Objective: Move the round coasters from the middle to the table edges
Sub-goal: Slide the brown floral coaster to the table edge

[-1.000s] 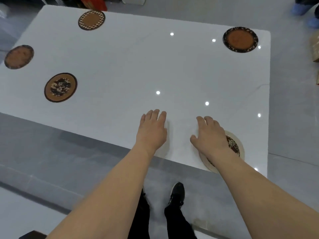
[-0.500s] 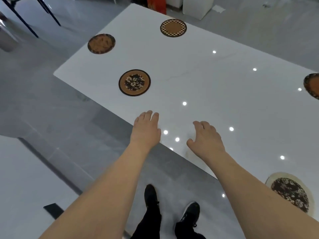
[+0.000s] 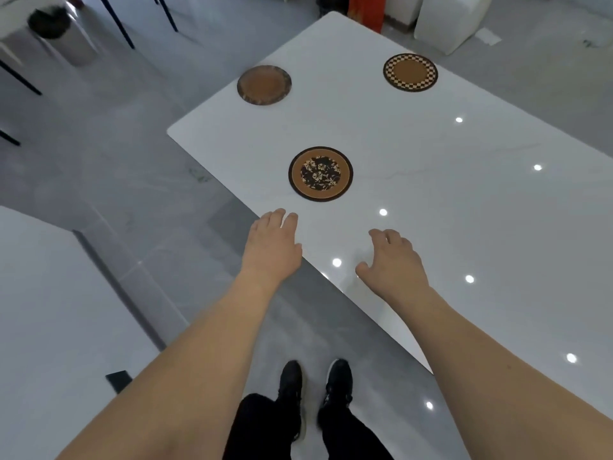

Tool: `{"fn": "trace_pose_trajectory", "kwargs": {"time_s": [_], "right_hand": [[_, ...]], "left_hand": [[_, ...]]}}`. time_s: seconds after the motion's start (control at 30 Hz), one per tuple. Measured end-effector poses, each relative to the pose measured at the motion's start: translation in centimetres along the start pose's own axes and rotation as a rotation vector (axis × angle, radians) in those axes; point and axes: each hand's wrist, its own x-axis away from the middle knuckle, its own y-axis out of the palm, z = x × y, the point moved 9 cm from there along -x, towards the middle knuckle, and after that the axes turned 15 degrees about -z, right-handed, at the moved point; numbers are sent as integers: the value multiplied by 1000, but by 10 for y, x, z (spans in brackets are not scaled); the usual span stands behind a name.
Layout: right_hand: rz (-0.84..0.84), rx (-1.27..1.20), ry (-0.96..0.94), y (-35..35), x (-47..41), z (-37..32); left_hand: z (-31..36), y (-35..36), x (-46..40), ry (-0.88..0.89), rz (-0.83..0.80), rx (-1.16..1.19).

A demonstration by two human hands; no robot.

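Three round coasters lie on the glossy white table [image 3: 464, 200]. A floral one with a brown rim [image 3: 320, 173] sits near the table's near edge, just beyond my hands. A plain brown one [image 3: 264, 84] lies by the far left corner, and a checker-rimmed one [image 3: 410, 72] by the far edge. My left hand [image 3: 272, 247] hovers flat over the near edge, holding nothing, fingers slightly apart. My right hand [image 3: 393, 263] is over the table, fingers loosely curled and apart, also with nothing in it.
Grey tiled floor [image 3: 149, 161] surrounds the table. A second white surface [image 3: 49, 310] stands at the lower left. A metal bin [image 3: 63, 38] and dark chair legs [image 3: 116, 21] are at the upper left, white and red furniture [image 3: 444, 18] behind the table. My black shoes [image 3: 311, 386] show below.
The view has swung left along the table: the beige floral coaster my right hand rested on has left the frame, and the three left coasters have come closer. Both hands hold nothing.
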Motion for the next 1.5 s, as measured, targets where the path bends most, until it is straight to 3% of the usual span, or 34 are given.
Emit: {"fn": "trace_pose_trajectory", "kwargs": {"time_s": [0.5, 0.8, 1.2, 1.5], "right_hand": [[-32, -152, 77, -7, -91, -105], [71, -551, 254, -38, -151, -58], [107, -901, 612, -20, -218, -18], [123, -908, 600, -15, -222, -18]], "left_hand": [[-120, -44, -95, 50, -63, -35], [-106, -71, -166, 80, -133, 68], [-77, -34, -270, -115, -226, 706], [-87, -35, -274, -153, -195, 623]]}}
